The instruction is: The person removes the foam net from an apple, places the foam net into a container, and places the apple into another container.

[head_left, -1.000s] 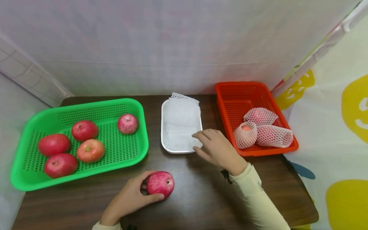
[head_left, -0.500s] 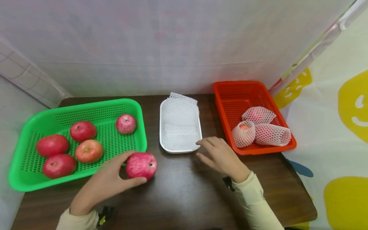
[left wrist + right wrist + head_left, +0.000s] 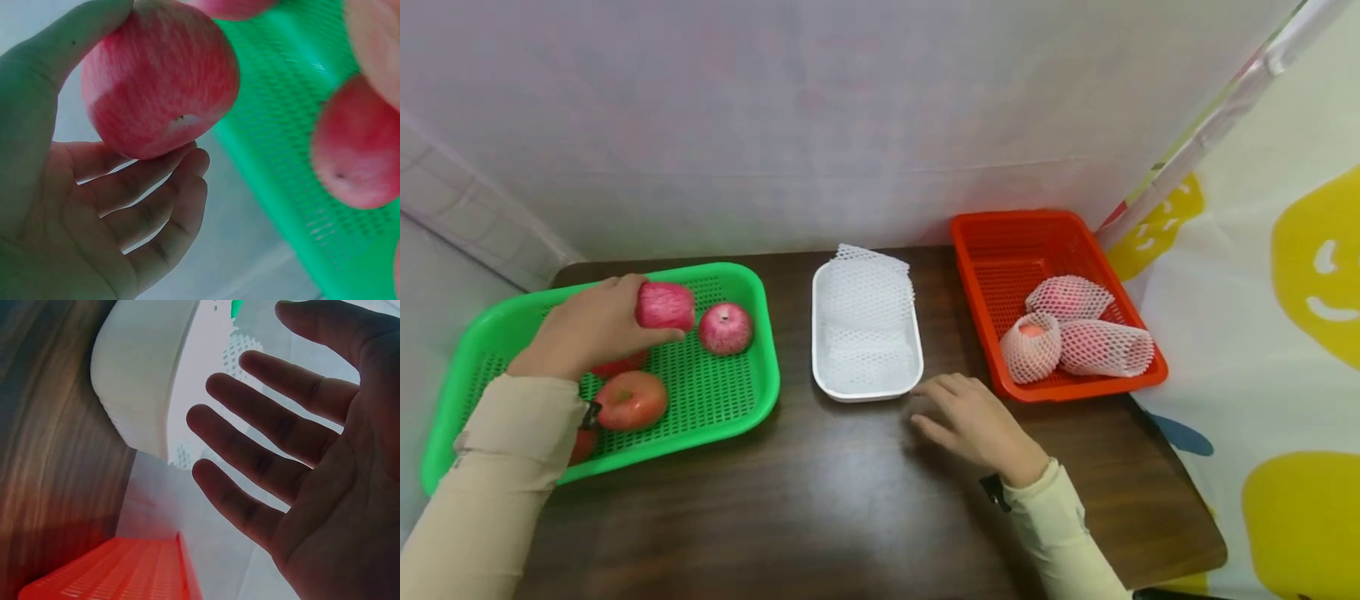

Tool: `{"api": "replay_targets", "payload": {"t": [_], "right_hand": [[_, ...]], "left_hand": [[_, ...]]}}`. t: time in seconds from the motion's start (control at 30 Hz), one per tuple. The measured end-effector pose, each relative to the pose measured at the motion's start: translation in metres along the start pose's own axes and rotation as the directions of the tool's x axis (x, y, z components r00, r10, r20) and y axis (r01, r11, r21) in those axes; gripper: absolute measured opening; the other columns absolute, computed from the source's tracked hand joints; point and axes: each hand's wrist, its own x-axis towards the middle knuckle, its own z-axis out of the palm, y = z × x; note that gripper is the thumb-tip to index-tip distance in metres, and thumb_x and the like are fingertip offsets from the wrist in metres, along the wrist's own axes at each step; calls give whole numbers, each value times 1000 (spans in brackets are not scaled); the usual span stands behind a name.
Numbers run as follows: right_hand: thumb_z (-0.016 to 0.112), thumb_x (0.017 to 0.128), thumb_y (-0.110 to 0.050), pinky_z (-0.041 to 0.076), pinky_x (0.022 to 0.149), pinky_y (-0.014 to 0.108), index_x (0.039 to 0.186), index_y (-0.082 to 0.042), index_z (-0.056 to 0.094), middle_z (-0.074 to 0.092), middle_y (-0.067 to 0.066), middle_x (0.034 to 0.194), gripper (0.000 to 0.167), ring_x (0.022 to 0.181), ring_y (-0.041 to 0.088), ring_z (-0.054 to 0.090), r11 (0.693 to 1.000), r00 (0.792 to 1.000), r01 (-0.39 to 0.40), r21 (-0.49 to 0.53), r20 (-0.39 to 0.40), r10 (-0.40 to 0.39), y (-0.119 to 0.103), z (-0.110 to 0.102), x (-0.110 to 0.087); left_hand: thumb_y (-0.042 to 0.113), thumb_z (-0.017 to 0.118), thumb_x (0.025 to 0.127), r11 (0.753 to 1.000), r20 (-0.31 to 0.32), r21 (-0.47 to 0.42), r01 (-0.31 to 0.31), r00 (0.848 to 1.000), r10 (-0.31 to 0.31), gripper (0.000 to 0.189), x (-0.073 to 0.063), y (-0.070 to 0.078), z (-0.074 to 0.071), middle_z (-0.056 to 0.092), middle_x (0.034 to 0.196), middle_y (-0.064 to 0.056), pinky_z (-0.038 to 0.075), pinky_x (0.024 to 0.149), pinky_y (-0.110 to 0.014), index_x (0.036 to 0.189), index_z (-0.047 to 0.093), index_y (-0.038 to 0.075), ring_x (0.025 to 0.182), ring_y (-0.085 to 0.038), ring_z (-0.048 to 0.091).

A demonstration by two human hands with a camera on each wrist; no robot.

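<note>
My left hand (image 3: 589, 327) grips a red apple (image 3: 666, 306) above the green basket (image 3: 767, 358). In the left wrist view the thumb and fingers hold that apple (image 3: 164, 81) from opposite sides. Inside the basket, a pink apple (image 3: 726, 328) lies near the right wall and an orange-red apple (image 3: 632, 401) near the front; others are partly hidden under my arm. My right hand (image 3: 976, 423) hovers over the table near the front right corner of the white tray (image 3: 867, 395). Its fingers (image 3: 250, 450) are spread and hold nothing.
White foam net sleeves (image 3: 867, 308) lie in the white tray, one poking over its back rim. At the right stands a red basket (image 3: 973, 287) with several netted apples (image 3: 1097, 346). The brown table (image 3: 820, 517) ends at a pale curtain wall (image 3: 760, 200).
My left hand has carried the apple from the front middle of the table up and left, over the green basket. The right hand has shifted slightly down, away from the white tray.
</note>
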Motion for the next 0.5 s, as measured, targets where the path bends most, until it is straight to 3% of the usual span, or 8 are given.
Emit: {"api": "replay_targets", "payload": {"t": [0.23, 0.5], "right_hand": [[75, 90, -30, 51, 87, 45, 114, -10, 70, 67, 6, 109, 32, 104, 27, 62, 999, 999, -35, 19, 9, 35, 2, 4, -6], [73, 91, -30, 51, 88, 44, 112, -12, 70, 67, 4, 108, 29, 103, 24, 62, 998, 999, -38, 52, 22, 37, 3, 7, -9]], "left_hand": [[62, 74, 81, 998, 129, 63, 26, 991, -34, 97, 28, -28, 20, 51, 124, -34, 46, 79, -69, 135, 41, -12, 106, -51, 52], [56, 73, 83, 994, 197, 106, 17, 980, -38, 90, 41, -32, 41, 51, 123, -38, 47, 79, -68, 127, 43, -16, 109, -53, 51]]}}
